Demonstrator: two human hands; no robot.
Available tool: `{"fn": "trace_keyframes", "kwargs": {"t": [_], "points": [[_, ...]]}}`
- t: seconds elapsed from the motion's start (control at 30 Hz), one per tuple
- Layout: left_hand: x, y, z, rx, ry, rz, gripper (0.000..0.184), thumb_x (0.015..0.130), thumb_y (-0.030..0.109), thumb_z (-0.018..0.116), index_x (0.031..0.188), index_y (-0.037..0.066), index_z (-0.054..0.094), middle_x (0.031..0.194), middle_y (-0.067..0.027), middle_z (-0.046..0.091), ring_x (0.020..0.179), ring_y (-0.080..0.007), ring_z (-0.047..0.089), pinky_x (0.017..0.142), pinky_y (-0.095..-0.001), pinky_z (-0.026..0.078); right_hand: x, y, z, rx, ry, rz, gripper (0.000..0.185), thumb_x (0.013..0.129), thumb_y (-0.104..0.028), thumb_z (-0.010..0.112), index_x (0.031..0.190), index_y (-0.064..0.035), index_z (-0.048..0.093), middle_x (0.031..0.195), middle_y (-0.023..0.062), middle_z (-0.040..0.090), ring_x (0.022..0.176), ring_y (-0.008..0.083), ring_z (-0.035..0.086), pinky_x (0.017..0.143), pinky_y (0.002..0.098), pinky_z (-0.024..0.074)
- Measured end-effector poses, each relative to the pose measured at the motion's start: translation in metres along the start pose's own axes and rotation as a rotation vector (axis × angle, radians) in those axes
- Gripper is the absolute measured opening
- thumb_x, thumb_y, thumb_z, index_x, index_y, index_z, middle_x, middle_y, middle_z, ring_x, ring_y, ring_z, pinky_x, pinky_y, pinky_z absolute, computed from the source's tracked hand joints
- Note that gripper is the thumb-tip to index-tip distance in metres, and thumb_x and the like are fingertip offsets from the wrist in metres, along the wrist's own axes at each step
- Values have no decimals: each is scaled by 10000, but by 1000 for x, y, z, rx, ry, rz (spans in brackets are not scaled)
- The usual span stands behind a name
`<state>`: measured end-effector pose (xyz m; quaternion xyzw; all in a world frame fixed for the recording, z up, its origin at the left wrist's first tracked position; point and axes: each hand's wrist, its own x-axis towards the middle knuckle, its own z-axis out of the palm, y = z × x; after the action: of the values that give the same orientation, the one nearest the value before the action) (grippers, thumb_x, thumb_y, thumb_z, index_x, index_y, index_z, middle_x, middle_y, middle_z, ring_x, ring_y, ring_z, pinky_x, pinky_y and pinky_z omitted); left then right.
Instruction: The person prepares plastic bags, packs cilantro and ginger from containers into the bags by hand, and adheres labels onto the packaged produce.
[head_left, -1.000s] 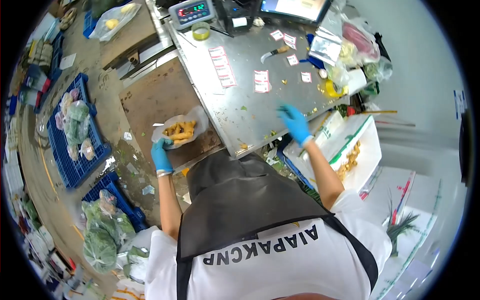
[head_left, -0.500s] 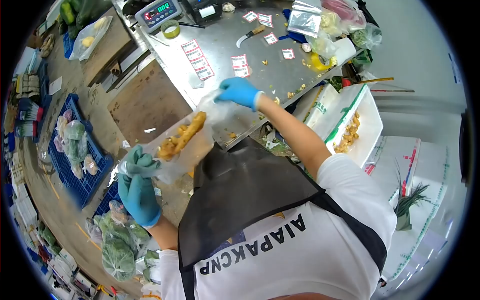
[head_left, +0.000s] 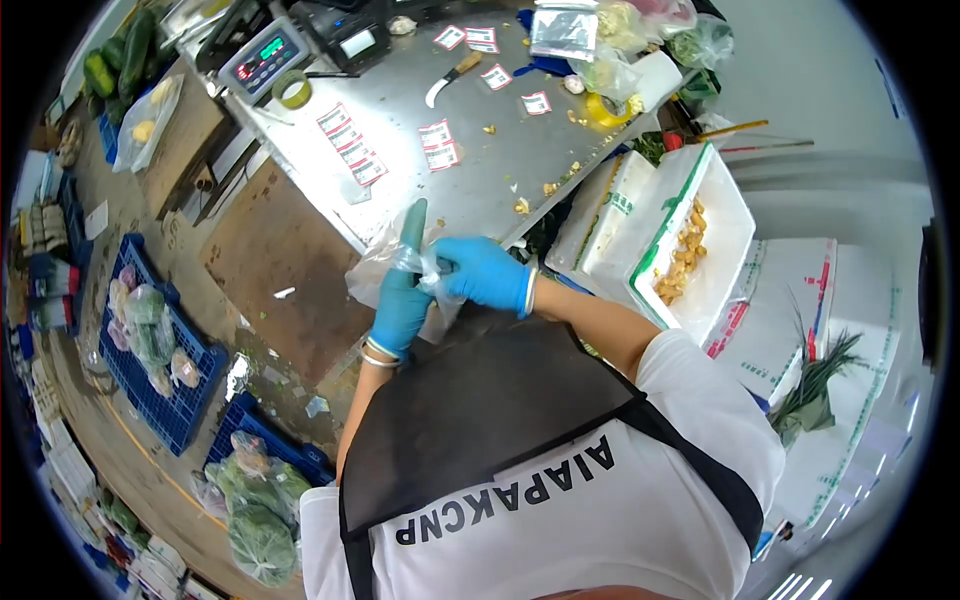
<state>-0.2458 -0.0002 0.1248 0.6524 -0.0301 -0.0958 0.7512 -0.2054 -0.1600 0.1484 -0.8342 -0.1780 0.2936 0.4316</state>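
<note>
Both my hands wear blue gloves and meet in front of my apron, at the near corner of the metal table point(head_left: 390, 110). Between them is a clear plastic bag point(head_left: 368, 275), bunched and crumpled. My left hand point(head_left: 402, 300) grips the bag with its index finger stretched out along it. My right hand point(head_left: 485, 272) is closed on a twisted part of the plastic, touching the left hand. The ginger that showed in the bag earlier is hidden now.
A lit scale point(head_left: 265, 62), a tape roll point(head_left: 292, 90), a curved knife point(head_left: 452, 80) and printed labels point(head_left: 352, 145) lie on the table. To the right, a white foam box point(head_left: 735, 215) holds ginger pieces. Blue pallets point(head_left: 180, 400) with bagged vegetables stand on the floor at left.
My left hand has come up and right to meet my right hand, which has moved down. The stretched-out bag is now bunched between them, and the ginger no longer shows.
</note>
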Motion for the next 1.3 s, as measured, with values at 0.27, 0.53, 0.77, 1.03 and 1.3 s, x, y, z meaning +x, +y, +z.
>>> {"fn": "trace_keyframes", "kwargs": {"t": [0.27, 0.53, 0.77, 1.03, 1.3], "points": [[15, -27, -19, 150, 14, -516, 134, 864, 134, 664, 874, 2, 641, 900, -46, 667, 765, -71, 548, 691, -218, 460, 47, 65, -11, 308, 563, 108, 194, 790, -277, 612, 834, -92, 652, 826, 158, 675, 754, 339, 648, 702, 409, 519], [10, -42, -21, 184, 120, -64, 124, 906, 121, 623, 906, 0, 649, 861, -33, 667, 860, -142, 610, 762, -273, 470, 87, 146, -11, 284, 281, 252, 281, 857, -225, 549, 1002, -30, 691, 888, 129, 702, 826, 243, 663, 797, 362, 507], [40, -59, 0, -54, 136, -368, 630, 915, 29, 513, 1494, 9, 267, 1387, -85, 470, 1169, -143, 496, 998, -286, 399, 60, 87, -47, 929, -181, 83, 340, 865, -101, 595, 1191, -11, 633, 1023, 77, 663, 931, 110, 597, 887, 304, 498], [56, -66, 14, -39, 135, -469, 409, 841, 74, 656, 1229, -1, 550, 940, 8, 555, 825, -98, 501, 743, -246, 439, 63, 77, -55, 141, 128, 67, 158, 795, -208, 649, 855, -67, 611, 823, 113, 633, 752, 256, 627, 686, 370, 499], [79, -17, 26, 559, -249, -89, 349, 765, 220, 790, 628, 39, 524, 624, -91, 492, 544, -213, 433, 546, -312, 400, 139, 169, -39, 206, 54, 37, 196, 778, -155, 623, 956, -86, 667, 915, 131, 676, 791, 255, 658, 744, 351, 525]]}}
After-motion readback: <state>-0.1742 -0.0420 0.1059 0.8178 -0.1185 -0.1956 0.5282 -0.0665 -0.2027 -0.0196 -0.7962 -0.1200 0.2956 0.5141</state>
